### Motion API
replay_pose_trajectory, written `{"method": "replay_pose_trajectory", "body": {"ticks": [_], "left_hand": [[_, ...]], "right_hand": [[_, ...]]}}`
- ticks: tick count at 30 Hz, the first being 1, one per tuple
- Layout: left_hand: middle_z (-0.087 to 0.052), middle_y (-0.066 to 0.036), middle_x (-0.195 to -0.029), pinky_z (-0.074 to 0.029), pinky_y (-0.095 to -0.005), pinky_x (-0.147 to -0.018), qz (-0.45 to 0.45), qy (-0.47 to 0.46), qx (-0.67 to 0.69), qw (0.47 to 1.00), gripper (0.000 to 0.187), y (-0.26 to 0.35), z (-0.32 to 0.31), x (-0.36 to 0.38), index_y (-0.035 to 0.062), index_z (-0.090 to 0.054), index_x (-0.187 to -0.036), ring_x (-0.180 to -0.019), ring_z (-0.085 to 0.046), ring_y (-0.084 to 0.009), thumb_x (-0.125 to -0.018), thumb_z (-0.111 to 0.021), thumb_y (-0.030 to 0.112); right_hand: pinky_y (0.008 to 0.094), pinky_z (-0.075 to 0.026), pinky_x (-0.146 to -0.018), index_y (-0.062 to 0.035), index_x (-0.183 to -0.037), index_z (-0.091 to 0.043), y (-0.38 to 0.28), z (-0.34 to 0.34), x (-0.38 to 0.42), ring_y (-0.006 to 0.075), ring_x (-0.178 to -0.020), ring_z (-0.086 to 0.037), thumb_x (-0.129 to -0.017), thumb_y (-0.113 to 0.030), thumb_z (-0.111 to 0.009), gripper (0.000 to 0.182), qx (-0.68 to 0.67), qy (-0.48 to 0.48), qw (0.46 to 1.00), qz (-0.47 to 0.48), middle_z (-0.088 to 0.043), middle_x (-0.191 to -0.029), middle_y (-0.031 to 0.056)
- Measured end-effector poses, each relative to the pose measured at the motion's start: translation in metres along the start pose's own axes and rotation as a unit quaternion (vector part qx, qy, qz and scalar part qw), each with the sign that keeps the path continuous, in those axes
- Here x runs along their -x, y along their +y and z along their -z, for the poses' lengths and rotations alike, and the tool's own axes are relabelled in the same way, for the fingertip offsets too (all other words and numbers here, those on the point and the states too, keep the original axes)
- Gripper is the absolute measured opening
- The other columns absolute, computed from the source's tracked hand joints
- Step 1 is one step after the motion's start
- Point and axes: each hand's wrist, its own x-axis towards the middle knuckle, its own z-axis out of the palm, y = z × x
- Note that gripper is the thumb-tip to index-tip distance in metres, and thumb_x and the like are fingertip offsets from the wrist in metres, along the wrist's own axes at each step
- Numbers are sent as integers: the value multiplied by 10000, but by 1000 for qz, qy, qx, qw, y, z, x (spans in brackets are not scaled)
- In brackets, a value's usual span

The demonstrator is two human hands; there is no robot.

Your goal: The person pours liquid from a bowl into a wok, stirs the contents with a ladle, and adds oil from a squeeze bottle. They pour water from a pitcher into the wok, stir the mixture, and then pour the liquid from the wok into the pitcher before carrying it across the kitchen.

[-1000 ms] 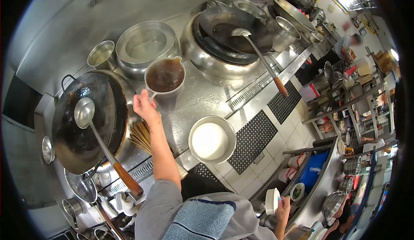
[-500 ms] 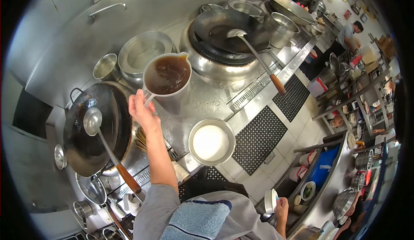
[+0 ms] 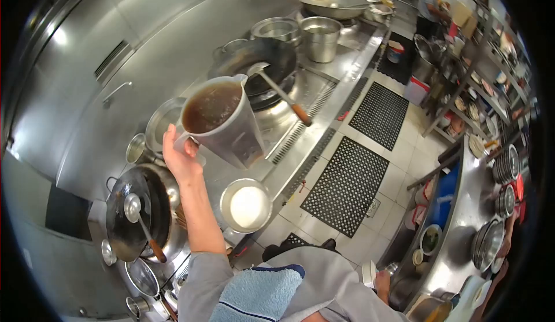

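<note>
My left hand (image 3: 182, 157) is wrapped round the handle of a translucent plastic pitcher (image 3: 231, 140). Brown liquid fills much of the pitcher, which is raised above the steel counter and slightly tilted. Below it, a metal pot (image 3: 224, 206) with white contents sits at the counter's front edge. At the lower right, my right hand (image 3: 382, 282) is closed at the side of a white container (image 3: 368, 274); its fingers show only in part.
A wok (image 3: 121, 223) with a ladle (image 3: 132, 207) stands at left. Another wok (image 3: 225, 67) holds a wooden-handled spatula (image 3: 283, 96). Black mats (image 3: 347, 186) lie on the tiled floor. A side counter (image 3: 462, 206) bears stacked bowls. A person (image 3: 432, 6) stands at the far right.
My view has swung, shifting the counter and woks leftward in the picture. My left hand still holds the pitcher, now seen more from its side. The white container remains at my right hand.
</note>
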Motion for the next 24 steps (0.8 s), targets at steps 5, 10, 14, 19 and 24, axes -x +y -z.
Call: {"method": "replay_pose_trajectory", "body": {"ticks": [5,10,14,19,24], "left_hand": [[-396,33,-452,-283,-242,-414,41,-57,14,997,299,-32,-87,24,140,-506,-707,-385,-375,-89,-942,-564,316],[-390,25,-438,-275,-247,-418,92,-138,31,986,358,-79,-177,43,137,-500,-645,-375,-367,-99,-940,-561,329],[-400,22,-438,-283,-262,-413,133,-170,32,976,381,-131,-245,47,144,-492,-614,-368,-358,-105,-944,-561,323],[-410,16,-452,-283,-254,-413,181,-204,48,961,284,-203,-326,41,134,-493,-711,-364,-359,-103,-939,-584,277],[-435,18,-500,-287,-241,-399,204,-236,59,948,246,-275,-412,40,133,-478,-750,-374,-381,-92,-931,-604,242]], "right_hand": [[435,-471,-755,23,-865,-609,-5,21,-39,349,-807,-608,-853,-188,-634,212,-66,4,998,-5,-632,-853,202],[441,-466,-770,43,-882,-596,-50,39,-95,392,-846,-592,-847,-223,-617,269,-87,29,995,27,-600,-897,228],[447,-469,-774,48,-897,-596,-100,60,-144,400,-857,-594,-854,-229,-614,280,-128,64,988,53,-594,-898,233],[402,-468,-738,34,-921,-588,-132,78,-216,331,-821,-595,-885,-213,-597,250,-162,100,980,61,-585,-875,192],[426,-474,-755,29,-923,-595,-142,104,-269,363,-847,-601,-884,-190,-606,222,-178,154,972,26,-594,-925,208]]}}
